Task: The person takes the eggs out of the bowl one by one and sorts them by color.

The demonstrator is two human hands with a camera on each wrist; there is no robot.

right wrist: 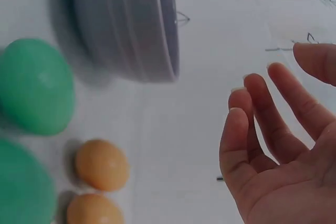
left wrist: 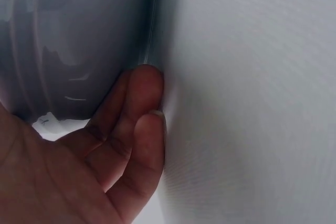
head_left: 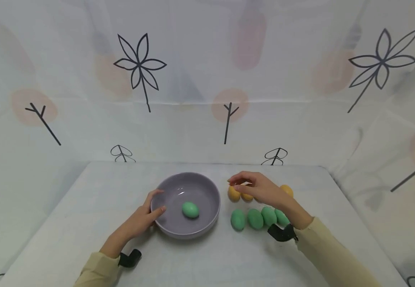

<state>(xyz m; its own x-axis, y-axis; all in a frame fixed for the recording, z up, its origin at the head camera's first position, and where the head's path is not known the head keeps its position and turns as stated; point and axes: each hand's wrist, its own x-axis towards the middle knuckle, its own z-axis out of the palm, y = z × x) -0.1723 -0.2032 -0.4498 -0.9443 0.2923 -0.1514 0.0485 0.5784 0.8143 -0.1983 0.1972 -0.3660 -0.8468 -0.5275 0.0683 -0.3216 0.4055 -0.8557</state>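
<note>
A mauve-grey bowl point(head_left: 189, 185) stands on the table with one green egg point(head_left: 190, 210) inside. My left hand point(head_left: 146, 217) holds the bowl's left side, thumb over the rim; in the left wrist view its other fingers point(left wrist: 144, 90) reach low against the outer wall, by the tabletop. My right hand point(head_left: 259, 187) is raised over a row of orange eggs point(head_left: 234, 194), partly covering them. Its fingers point(right wrist: 281, 116) are loosely bent, with nothing between them and the thumb in the right wrist view. Several green eggs point(head_left: 237, 220) lie in a row nearer to me.
The table point(head_left: 193, 263) is covered in white cloth. Behind it hangs a pale cloth backdrop point(head_left: 189, 131) printed with flowers and twigs. A black wrist-camera mount point(head_left: 282, 233) on the right wrist hangs close by the green eggs.
</note>
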